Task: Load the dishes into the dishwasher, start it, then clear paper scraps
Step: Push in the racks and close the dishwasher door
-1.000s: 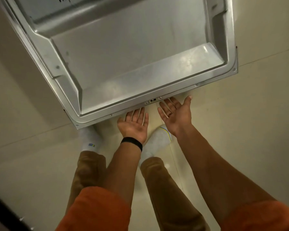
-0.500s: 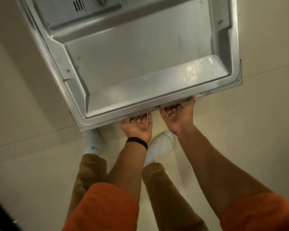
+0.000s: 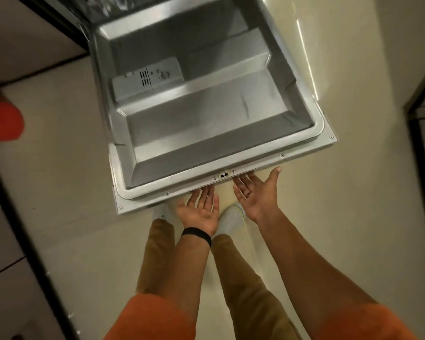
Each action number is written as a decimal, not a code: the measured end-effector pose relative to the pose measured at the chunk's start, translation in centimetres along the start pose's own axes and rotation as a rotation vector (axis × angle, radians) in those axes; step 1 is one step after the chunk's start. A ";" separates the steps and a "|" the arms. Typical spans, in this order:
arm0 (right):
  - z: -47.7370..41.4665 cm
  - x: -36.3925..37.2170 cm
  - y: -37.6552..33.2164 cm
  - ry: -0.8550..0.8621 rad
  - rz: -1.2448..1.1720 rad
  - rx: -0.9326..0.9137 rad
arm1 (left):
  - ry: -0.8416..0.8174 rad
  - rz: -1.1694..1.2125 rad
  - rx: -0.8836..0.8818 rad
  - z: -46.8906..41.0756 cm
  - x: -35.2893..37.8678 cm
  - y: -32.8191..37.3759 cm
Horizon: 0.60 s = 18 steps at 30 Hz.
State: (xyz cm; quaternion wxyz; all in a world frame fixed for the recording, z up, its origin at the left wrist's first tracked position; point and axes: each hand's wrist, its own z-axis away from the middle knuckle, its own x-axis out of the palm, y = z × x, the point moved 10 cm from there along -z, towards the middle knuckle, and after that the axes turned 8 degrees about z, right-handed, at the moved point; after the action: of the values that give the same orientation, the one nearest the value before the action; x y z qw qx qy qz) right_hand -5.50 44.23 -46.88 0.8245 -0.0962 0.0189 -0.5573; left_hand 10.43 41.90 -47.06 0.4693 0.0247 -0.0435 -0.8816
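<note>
The dishwasher door (image 3: 206, 114) lies open across the upper middle of the view, steel inner face up. The detergent dispenser (image 3: 147, 79) is at 11 o'clock on it and the latch (image 3: 223, 174) at 6 o'clock on its near rim. Both hands are palm-up at that rim: the left hand (image 3: 201, 212) at 7 o'clock from the latch, the right hand (image 3: 255, 192) at 4 o'clock. Their fingers are straight and slightly spread, gripping nothing, with the tips hidden under the edge. A black wristband (image 3: 196, 235) circles the left wrist.
</note>
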 end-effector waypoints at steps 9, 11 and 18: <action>18.0 9.5 -8.7 -0.102 0.119 -0.112 | -0.184 -0.014 0.066 19.4 9.1 5.8; 20.8 12.0 -10.9 -0.112 0.172 -0.151 | -0.198 -0.002 0.066 22.4 11.2 7.3; 27.1 19.3 -16.7 -0.119 0.309 -0.247 | -0.300 0.000 0.080 30.3 18.6 11.5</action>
State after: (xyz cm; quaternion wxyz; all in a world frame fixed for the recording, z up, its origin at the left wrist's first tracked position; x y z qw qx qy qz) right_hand -9.74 24.08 -15.87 0.8819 -0.2255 0.0528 -0.4107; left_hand 7.00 21.65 -15.85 0.4561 -0.0888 -0.1483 -0.8729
